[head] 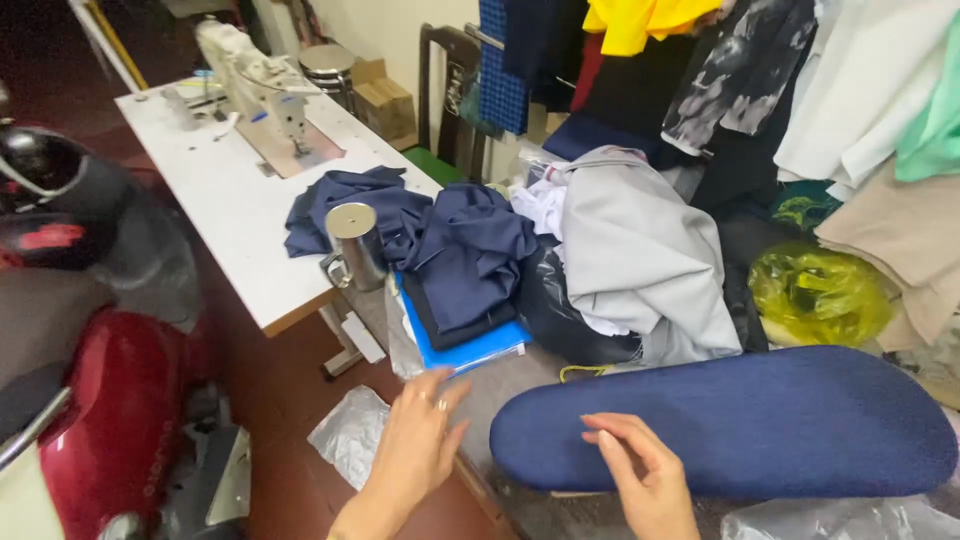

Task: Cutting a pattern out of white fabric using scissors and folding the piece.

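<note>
Left hand: the left hand (418, 440) is spread wide and flat, fingers loosely fanned, with a ring on one finger; it holds nothing and hovers at the near edge of the work surface, just below the blue folder.
Right hand: the right hand (645, 475) is half curled, forefinger and thumb bent toward each other with a small gap between them; nothing is pinched there, and the fingertips (597, 428) rest on or just over the near edge of the navy pad.
Navy pad: a long padded ironing board (760, 420) with rounded ends, covered in dark blue cloth, lies across the near right of the work surface.
Blue folder: a flat bright blue folder (470, 350) lies just beyond the left hand, under a folded pile of navy cloth (465, 260).
Steel mug: a steel mug (355, 245) with a handle stands at the table edge, touching the navy cloth.
Grey garment: a heap of grey garment (640, 255) sits right of the navy pile.
Sewing machine: a white sewing machine (255, 80) stands on the white table (215, 210), well apart from both hands.
Floor: a clear plastic bag (350, 435) lies on the floor beside the left wrist; a red scooter (95, 400) stands at far left.
Yellow bag: a yellow plastic bag (820, 295) sits behind the pad.
</note>
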